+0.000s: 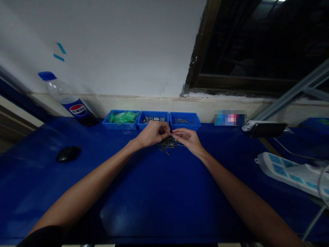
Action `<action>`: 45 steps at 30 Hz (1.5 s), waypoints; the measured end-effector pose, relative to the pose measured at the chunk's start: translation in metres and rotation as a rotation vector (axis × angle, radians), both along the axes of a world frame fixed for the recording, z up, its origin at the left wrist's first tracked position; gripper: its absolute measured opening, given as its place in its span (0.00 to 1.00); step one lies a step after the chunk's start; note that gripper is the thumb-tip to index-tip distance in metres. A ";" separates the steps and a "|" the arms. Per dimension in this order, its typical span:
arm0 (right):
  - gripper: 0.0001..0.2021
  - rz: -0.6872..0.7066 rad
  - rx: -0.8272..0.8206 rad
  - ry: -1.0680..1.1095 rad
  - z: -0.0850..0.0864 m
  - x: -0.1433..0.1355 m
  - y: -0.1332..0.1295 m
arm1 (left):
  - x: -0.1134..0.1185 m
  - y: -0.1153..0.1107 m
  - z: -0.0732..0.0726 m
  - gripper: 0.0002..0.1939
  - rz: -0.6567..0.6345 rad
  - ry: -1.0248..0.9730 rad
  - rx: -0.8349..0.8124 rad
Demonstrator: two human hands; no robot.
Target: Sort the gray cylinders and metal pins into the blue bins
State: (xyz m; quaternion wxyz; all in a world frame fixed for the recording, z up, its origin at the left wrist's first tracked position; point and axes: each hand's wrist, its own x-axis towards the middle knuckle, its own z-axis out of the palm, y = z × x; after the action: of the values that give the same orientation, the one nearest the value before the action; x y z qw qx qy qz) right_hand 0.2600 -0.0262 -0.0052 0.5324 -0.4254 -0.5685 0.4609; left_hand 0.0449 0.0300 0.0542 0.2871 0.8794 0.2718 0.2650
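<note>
My left hand (pixel 154 133) and my right hand (pixel 188 139) meet fingertip to fingertip above a pile of small brass-coloured metal pins (pixel 167 144) on the blue table. Both hands are closed in a pinch, and what lies between the fingertips is too small to make out. Just behind them stand three blue bins in a row. The left bin (pixel 120 127) has green plastic packaging (pixel 123 117) in it. Short silvery metal pieces (pixel 156 119) lie in the middle bin (pixel 140 120), partly hidden by my left hand. A few thin pins (pixel 183 121) are in the right bin (pixel 197 125).
A cola bottle (pixel 77 108) stands at the back left, and a black computer mouse (pixel 68 154) lies nearer. On the right are a phone (pixel 268 130) propped on a white holder, a power strip (pixel 267 161) and cables. A wall with a dark window (pixel 257 44) rises behind the table.
</note>
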 end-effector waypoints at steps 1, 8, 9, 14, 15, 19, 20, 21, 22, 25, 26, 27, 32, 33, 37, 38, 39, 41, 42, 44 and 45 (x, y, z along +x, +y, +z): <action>0.14 -0.013 0.005 0.002 -0.001 0.000 0.001 | 0.000 0.001 -0.002 0.06 0.004 0.021 0.009; 0.10 -0.248 0.046 0.064 -0.006 0.003 0.004 | -0.016 0.013 0.000 0.09 0.078 0.389 0.213; 0.10 -0.264 0.050 0.067 -0.006 0.004 0.004 | -0.018 0.014 0.001 0.09 0.104 0.429 0.239; 0.09 -0.223 0.029 0.066 -0.004 0.004 0.003 | -0.017 0.011 -0.004 0.10 0.119 0.528 0.267; 0.09 -0.218 0.029 0.070 -0.003 0.004 0.002 | -0.015 0.010 -0.005 0.10 0.112 0.533 0.260; 0.09 -0.206 0.023 0.080 -0.002 0.003 0.002 | -0.011 0.010 -0.008 0.13 0.083 0.483 0.222; 0.09 -0.204 0.021 0.078 -0.003 0.004 0.002 | -0.011 0.010 -0.008 0.14 0.080 0.463 0.215; 0.09 -0.201 0.020 0.076 -0.003 0.004 0.002 | -0.012 0.011 -0.008 0.14 0.081 0.446 0.213; 0.09 -0.200 0.020 0.076 -0.003 0.004 0.003 | -0.012 0.011 -0.007 0.15 0.085 0.433 0.214; 0.09 -0.200 0.025 0.074 -0.003 0.004 0.003 | -0.013 0.011 -0.003 0.15 0.090 0.392 0.219; 0.09 -0.200 0.028 0.071 -0.003 0.004 0.002 | -0.013 0.011 -0.002 0.15 0.084 0.367 0.219; 0.09 -0.199 0.030 0.065 -0.003 0.004 0.002 | -0.012 0.010 0.000 0.16 0.077 0.333 0.218; 0.13 -0.100 0.018 0.022 -0.001 0.003 0.001 | -0.005 0.005 0.002 0.18 0.031 0.138 0.183; 0.14 -0.070 0.015 0.016 -0.001 0.003 0.000 | -0.003 0.004 0.002 0.18 0.024 0.112 0.179; 0.13 -0.008 -0.002 -0.001 -0.003 0.003 0.000 | -0.001 0.003 -0.003 0.17 -0.001 0.063 0.173; 0.13 -0.005 -0.010 -0.004 -0.003 0.003 0.000 | -0.001 0.003 -0.004 0.17 -0.008 0.059 0.173; 0.13 -0.003 -0.016 -0.005 -0.004 0.003 0.000 | -0.001 0.003 -0.004 0.16 -0.014 0.055 0.176; 0.13 -0.008 -0.025 0.000 -0.004 0.004 0.001 | -0.001 0.002 -0.005 0.15 -0.020 0.044 0.187; 0.13 -0.012 -0.027 0.004 -0.004 0.004 0.001 | 0.000 0.002 -0.006 0.15 -0.022 0.041 0.194; 0.14 -0.023 -0.028 0.020 -0.003 0.004 0.002 | 0.000 0.001 -0.006 0.14 -0.020 0.039 0.205; 0.13 -0.027 -0.028 0.027 -0.003 0.003 0.002 | 0.001 0.001 -0.006 0.14 -0.017 0.043 0.212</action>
State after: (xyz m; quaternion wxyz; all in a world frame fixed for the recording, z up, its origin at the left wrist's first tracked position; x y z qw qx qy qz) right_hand 0.2634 -0.0241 -0.0083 0.5402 -0.4341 -0.5490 0.4673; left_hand 0.0456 0.0310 0.0479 0.1889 0.9125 0.2411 0.2710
